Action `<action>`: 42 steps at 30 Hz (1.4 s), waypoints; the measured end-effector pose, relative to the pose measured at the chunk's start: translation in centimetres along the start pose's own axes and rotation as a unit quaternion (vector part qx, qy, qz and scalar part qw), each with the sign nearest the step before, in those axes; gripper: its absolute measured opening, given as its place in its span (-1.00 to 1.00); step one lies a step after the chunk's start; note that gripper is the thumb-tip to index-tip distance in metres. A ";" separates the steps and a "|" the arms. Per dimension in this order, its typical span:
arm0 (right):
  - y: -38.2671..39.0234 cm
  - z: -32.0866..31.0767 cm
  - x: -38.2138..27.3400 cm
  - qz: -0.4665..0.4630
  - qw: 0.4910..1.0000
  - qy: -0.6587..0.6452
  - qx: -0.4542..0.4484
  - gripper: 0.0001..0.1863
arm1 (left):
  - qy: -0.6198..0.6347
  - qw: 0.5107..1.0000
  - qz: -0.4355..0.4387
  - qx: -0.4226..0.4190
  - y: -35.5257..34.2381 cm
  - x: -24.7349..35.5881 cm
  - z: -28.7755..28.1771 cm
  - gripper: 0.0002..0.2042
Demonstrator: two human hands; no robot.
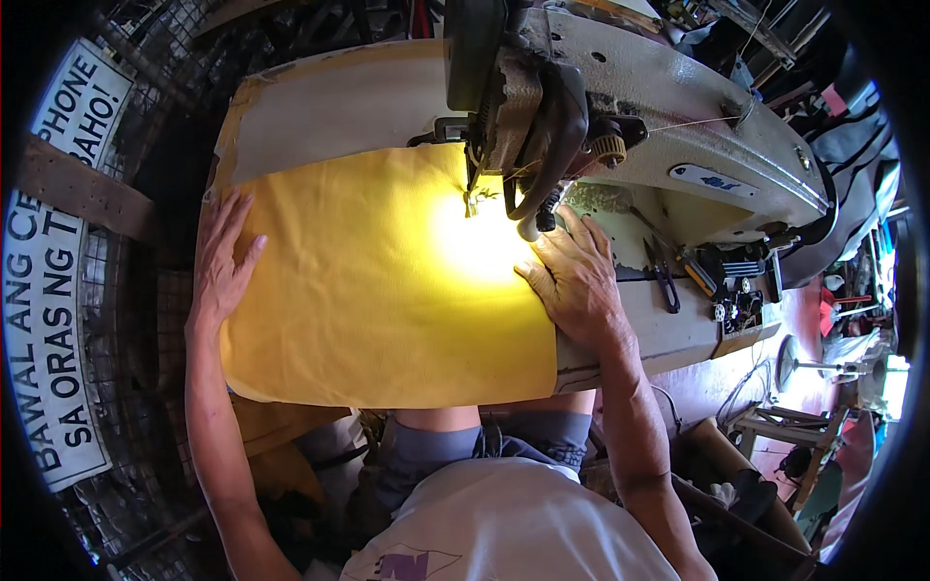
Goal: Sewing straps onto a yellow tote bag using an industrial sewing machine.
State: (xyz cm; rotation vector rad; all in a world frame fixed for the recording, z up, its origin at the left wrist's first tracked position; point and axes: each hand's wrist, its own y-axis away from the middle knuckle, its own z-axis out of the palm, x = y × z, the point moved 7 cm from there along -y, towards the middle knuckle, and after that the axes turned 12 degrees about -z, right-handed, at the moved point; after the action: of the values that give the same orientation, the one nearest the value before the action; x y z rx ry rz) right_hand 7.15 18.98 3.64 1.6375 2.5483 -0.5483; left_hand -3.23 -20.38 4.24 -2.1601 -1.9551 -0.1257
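Observation:
A sheet of yellow fabric (368, 300) covers much of the sewing machine table (310, 116), brightly lit under the needle and presser foot (472, 198) of a grey industrial sewing machine (659, 87). My left hand (221, 254) rests on the fabric's left edge, fingers apart and stretched out. My right hand (572, 281) lies with fingers spread at the fabric's right side, just right of the lit needle area, its fingertips beside the machine's head.
Black snips (664, 281), an orange-handled tool (697, 271) and small metal fittings (736, 305) sit at the right of the machine bed. A lettered sign (44, 358) and wire mesh are at the left. A standing fan (852, 368) and clutter fill the right background.

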 end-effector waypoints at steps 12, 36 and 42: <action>-0.3 -0.8 -0.2 -0.010 0.997 -0.046 0.054 -0.61 | 0.032 0.999 0.017 0.009 0.0 0.1 -0.3 -0.43; 2.5 0.2 3.8 0.050 0.961 -0.169 0.212 -0.68 | 0.190 0.962 -0.037 0.191 5.3 -7.5 -6.4 -0.60; 2.0 -1.5 5.2 0.057 0.982 -0.090 0.156 -0.62 | 0.227 0.928 -0.281 -0.086 24.0 -13.6 -1.2 -0.72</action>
State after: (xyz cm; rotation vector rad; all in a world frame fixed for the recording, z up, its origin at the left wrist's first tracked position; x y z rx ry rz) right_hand 6.83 24.77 3.29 1.7173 2.3128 -1.0770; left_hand 19.19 -35.91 -0.09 -1.4015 -2.2505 -0.8362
